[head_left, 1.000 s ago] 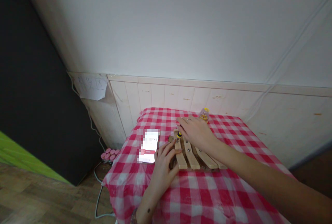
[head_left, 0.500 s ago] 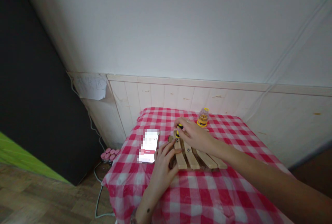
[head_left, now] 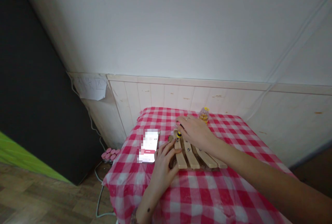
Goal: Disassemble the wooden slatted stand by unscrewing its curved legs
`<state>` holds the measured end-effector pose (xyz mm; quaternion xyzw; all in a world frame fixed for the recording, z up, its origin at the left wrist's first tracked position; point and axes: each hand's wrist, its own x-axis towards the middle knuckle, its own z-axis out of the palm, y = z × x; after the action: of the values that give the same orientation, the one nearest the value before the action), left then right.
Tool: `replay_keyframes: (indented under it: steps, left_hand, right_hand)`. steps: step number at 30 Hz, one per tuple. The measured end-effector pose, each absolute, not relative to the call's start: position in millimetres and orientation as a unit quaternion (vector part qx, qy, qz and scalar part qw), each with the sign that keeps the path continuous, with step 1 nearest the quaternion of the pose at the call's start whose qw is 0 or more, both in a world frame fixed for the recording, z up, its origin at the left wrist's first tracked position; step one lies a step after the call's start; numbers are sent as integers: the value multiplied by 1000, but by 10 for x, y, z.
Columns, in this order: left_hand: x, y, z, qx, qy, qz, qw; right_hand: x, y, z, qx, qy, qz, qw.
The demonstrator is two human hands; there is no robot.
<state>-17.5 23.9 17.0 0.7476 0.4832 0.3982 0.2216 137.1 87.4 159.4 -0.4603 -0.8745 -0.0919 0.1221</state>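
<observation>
A slatted wooden piece (head_left: 192,160), made of several pale bars with dark screw heads on them, lies on the table. My left hand (head_left: 164,158) grips its left side, fingers bent over the leftmost bar and thumb by the front edge. The fingertips rest close to a screw on that bar. Wrapped in the fingers of my right hand (head_left: 195,130) is a small black and yellow screwdriver (head_left: 178,135), held upright with its tip down at this screw. Most of its handle is hidden by the hand.
Behind my right hand stands a clear, cone-shaped bit case (head_left: 204,114) with yellow parts. A lit phone (head_left: 149,146) lies to the left on the checked tablecloth (head_left: 197,196). The panelled wall (head_left: 168,96) borders the table's far side. Pink round things (head_left: 110,154) and a cable are beside the table.
My right hand has turned and shifted slightly over the screwdriver, covering more of the handle and part of the bit case. My left hand stays in place.
</observation>
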Motion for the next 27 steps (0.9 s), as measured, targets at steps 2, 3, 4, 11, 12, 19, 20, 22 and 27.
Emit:
replay_keyframes:
  steps: [2,3,4,11,12,19,20,22,27]
  left_hand:
    - [-175,240,166,748,483,399,221]
    - [-175,240,164,748,483,399,220]
    - [-174,239,162,748,483,399,219]
    - [-171,230,165,747,483,401,217]
    - [-171,231,165,747,484,400,217]
    - [-177,235,156,748,480,404,215]
    - [-177,234,156,748,481,404,214]
    - [-175,234,154,748,484,403,212]
    - [-168,239,152,747,488,397,213]
  right_hand:
    - [1383,875,1595,-458,-878,-99,103]
    - [1395,882,1583,-453,-881,-92,102]
    - [1412,893,1566,-445,-885,-81,109]
    - [1585,988,1476,-351,-911,36,212]
    - [1600,986,1475,-346,-912,49,213]
    - [1524,879,1442,-333,-906,126,227]
    - [1500,869,1437,-330,-907,134,224]
    - [1453,864,1431,-326,-911,136,214]
    - [1387,913,1433,-346,-911,85,210]
